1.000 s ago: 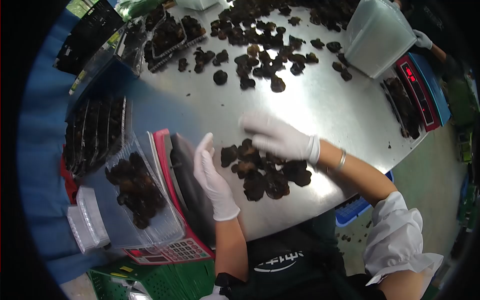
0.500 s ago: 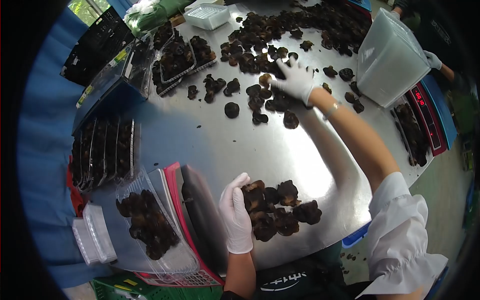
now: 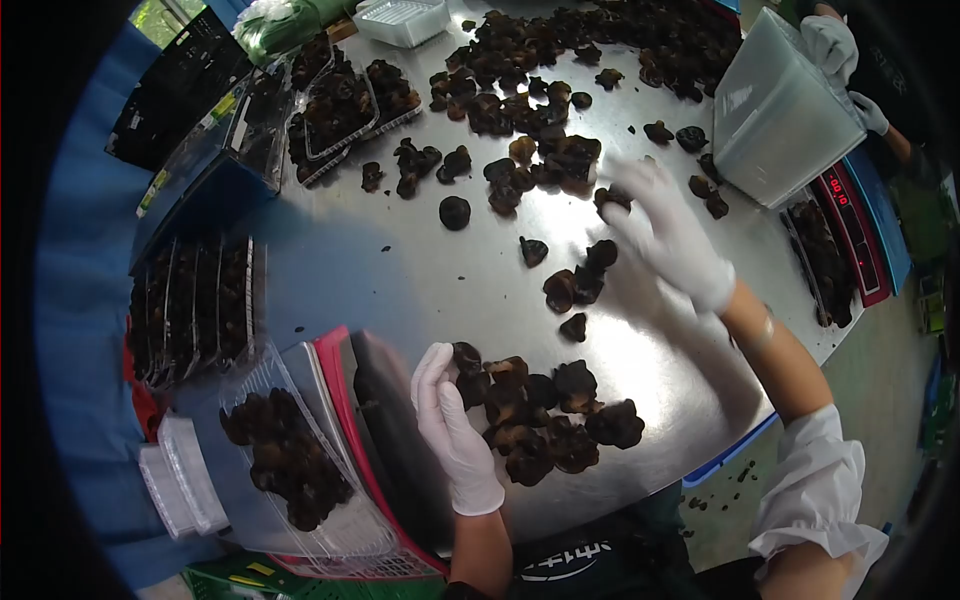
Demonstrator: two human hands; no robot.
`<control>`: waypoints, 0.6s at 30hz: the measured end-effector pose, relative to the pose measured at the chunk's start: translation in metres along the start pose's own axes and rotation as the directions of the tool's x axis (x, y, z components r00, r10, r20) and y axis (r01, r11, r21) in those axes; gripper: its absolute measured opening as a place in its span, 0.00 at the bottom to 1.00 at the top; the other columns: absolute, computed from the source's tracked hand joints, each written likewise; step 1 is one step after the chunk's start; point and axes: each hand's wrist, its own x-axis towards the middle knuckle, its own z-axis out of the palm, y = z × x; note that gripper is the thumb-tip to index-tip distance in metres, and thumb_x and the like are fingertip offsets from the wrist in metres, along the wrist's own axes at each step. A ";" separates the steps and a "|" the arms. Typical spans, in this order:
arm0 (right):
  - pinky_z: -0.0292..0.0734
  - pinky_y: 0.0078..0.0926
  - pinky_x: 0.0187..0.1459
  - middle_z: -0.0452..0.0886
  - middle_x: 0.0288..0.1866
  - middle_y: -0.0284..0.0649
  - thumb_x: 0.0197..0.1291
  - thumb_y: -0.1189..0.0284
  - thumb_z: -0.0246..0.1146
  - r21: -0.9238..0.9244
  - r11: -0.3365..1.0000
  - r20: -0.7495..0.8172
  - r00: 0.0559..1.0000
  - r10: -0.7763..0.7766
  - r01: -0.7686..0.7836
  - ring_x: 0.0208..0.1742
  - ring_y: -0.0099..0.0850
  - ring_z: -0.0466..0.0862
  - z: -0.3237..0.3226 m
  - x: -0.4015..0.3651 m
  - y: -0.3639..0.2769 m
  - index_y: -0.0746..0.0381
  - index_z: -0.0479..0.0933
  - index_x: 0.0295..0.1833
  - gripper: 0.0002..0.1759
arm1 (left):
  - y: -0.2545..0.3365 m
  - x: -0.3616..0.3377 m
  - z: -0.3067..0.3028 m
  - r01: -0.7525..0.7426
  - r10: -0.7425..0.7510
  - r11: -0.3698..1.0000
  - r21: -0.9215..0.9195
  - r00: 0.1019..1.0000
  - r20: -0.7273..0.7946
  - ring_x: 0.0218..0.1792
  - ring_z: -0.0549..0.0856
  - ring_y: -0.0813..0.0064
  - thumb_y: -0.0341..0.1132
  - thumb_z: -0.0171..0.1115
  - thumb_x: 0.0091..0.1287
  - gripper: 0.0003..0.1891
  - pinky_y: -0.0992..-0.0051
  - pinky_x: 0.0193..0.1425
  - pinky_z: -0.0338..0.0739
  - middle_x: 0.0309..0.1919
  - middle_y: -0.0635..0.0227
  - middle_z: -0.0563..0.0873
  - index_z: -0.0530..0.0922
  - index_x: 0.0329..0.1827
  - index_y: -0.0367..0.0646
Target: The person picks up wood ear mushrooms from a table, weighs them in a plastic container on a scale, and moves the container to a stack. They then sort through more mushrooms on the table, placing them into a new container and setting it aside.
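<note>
Steel tabletop [image 3: 400, 270], polished and reflective. A broad heap [image 3: 560, 50] of dark, wrinkled fungus lies along its far edge, with strays trailing toward the middle. A translucent white bin [image 3: 780, 110] stands tilted at the far right edge. A red-rimmed scale [image 3: 335, 380] sits at the near left corner and carries a clear plastic tray [image 3: 350, 520] part-filled with fungus.

A pile [image 3: 545, 420] lies by the near edge. The left hand [image 3: 455, 435], in a white glove, is flat and open, with its palm against the pile's left side. The right hand [image 3: 668, 235], also gloved, is blurred, so its grip cannot be told. It hovers right of centre, beside a few loose pieces [image 3: 580, 282].
</note>
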 end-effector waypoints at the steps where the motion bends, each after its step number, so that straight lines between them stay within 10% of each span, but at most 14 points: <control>1: 0.62 0.49 0.72 0.72 0.70 0.56 0.69 0.60 0.60 -0.230 0.973 -0.120 0.992 -0.035 0.006 0.72 0.55 0.67 0.015 0.009 0.030 0.58 0.73 0.68 0.26 | 0.000 0.000 -0.001 0.000 0.000 1.000 0.000 1.000 -0.002 0.66 0.76 0.64 0.41 0.48 0.81 0.20 0.65 0.73 0.68 0.62 0.56 0.78 0.78 0.61 0.32; 3: 0.62 0.53 0.72 0.71 0.70 0.59 0.70 0.55 0.57 -0.477 0.879 -0.156 0.985 -0.070 -0.013 0.72 0.59 0.66 0.034 0.010 0.057 0.58 0.72 0.70 0.28 | 0.000 0.000 -0.001 -0.012 0.012 1.000 0.012 1.000 0.012 0.66 0.77 0.64 0.40 0.48 0.81 0.20 0.65 0.74 0.67 0.62 0.56 0.79 0.79 0.61 0.33; 6: 0.67 0.50 0.70 0.72 0.69 0.58 0.71 0.57 0.55 -0.221 0.970 0.280 0.947 0.160 -0.098 0.72 0.56 0.67 0.022 -0.016 0.007 0.61 0.73 0.66 0.26 | -0.002 0.000 -0.003 0.008 -0.009 0.999 0.031 1.000 0.005 0.67 0.75 0.65 0.38 0.47 0.81 0.19 0.65 0.74 0.66 0.64 0.56 0.77 0.79 0.61 0.34; 18: 0.63 0.43 0.73 0.73 0.67 0.55 0.67 0.72 0.60 0.210 0.947 0.112 0.968 0.224 -0.243 0.71 0.50 0.70 -0.009 -0.109 -0.021 0.63 0.77 0.63 0.20 | 0.001 -0.003 -0.002 0.026 -0.032 0.999 -0.029 0.979 -0.201 0.73 0.69 0.64 0.43 0.42 0.81 0.22 0.62 0.77 0.60 0.71 0.62 0.73 0.74 0.68 0.39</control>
